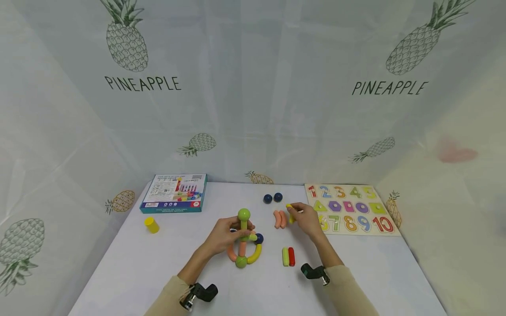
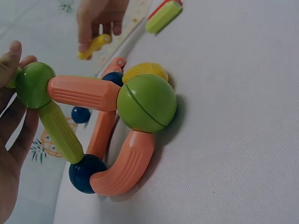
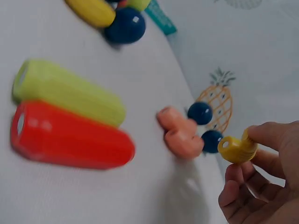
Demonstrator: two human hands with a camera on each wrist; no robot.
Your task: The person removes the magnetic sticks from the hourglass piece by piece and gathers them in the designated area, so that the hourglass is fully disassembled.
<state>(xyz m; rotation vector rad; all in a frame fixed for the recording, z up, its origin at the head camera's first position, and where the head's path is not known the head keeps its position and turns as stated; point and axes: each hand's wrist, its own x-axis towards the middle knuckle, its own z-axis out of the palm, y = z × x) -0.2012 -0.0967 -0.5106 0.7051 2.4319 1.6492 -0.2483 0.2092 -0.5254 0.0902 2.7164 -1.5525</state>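
Observation:
A toy of coloured balls and rods stands on the table, with a green ball (image 2: 147, 102) low on its near side in the left wrist view. My left hand (image 1: 223, 235) grips its upper part by the upright light-green rod (image 1: 243, 225), just under the top green ball (image 1: 243, 214). Coral rods (image 2: 84, 92) and dark blue balls (image 2: 87, 173) make up the frame below. Between thumb and fingers, my right hand (image 1: 306, 218) pinches a curved yellow rod (image 3: 238, 150), raised over the table beside two curved coral rods (image 1: 280, 219).
Two dark blue balls (image 1: 278, 197) lie at the back. Nearer me are a light-green rod (image 1: 285, 256) and a red rod (image 1: 291, 256), side by side. A number puzzle board (image 1: 379, 210) lies right; a flat box (image 1: 173, 193) and a yellow cylinder (image 1: 151, 224) are left.

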